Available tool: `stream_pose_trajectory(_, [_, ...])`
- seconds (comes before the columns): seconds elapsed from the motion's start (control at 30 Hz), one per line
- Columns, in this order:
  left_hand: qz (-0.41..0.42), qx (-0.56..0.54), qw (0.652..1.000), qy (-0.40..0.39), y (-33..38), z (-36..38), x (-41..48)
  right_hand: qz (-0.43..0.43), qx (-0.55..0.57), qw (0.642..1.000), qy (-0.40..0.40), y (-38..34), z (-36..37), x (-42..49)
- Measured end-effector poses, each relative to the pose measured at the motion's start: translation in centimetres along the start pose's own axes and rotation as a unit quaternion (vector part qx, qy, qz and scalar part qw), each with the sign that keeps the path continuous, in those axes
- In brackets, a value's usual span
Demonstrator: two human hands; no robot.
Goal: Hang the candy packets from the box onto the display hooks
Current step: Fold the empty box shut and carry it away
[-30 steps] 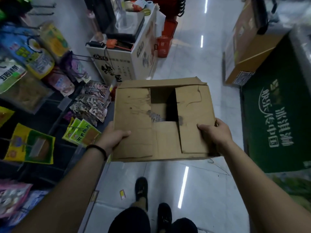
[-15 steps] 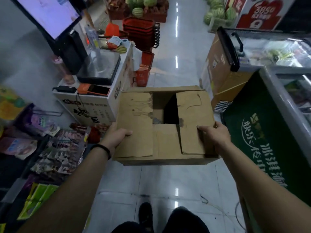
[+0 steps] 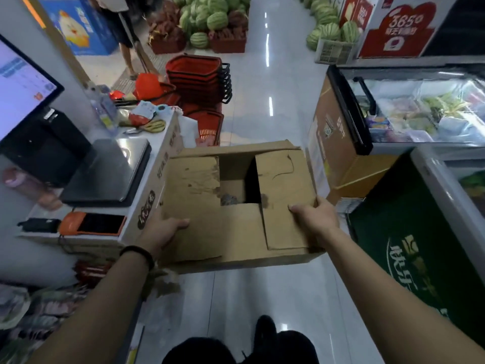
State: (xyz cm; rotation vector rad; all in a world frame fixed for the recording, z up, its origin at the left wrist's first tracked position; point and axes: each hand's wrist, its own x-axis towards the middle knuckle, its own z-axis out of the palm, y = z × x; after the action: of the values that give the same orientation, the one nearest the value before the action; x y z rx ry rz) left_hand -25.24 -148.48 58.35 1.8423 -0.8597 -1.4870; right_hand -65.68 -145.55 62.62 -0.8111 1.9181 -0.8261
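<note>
Over the aisle floor I hold the cardboard box (image 3: 236,232), its flaps partly folded. My left hand (image 3: 162,231) has its fingers curled round the left edge; my right hand (image 3: 315,216) grips the right edge. The checkout worktop (image 3: 164,164) lies to the left, a green freezer (image 3: 409,227) to the right, and red baskets (image 3: 196,74) ahead.

On my feed the left forearm (image 3: 105,298) and the right forearm (image 3: 388,279) are both bare right to the frame's edge. A thin black band (image 3: 139,253) circles the wrist just behind the left hand (image 3: 162,232) — a plain, snug loop, unmarked as far as I can tell. At the bottom I see a dark garment (image 3: 199,350) over the legs — too blurred to tell shorts from trousers — and one black shoe (image 3: 265,328) with a rounded toe.
</note>
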Motion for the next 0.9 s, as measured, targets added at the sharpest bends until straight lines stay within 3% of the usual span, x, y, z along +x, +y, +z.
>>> stream_pose_trajectory(0.33, [0.017,-0.035,0.999,0.003,13.3,3.5,15.9,-0.015,-0.025,0.999,-0.018,-13.5,3.9,19.9])
stream_pose_trajectory(0.63, [0.035,-0.036,0.998,-0.049,29.0,5.4,34.7,-0.043,-0.028,0.999,0.002,-27.9,7.6,35.9])
stream_pose_trajectory(0.9, [0.065,-0.007,0.998,0.013,41.4,10.1,47.8,-0.041,-0.017,0.999,0.015,-37.6,9.0,52.6])
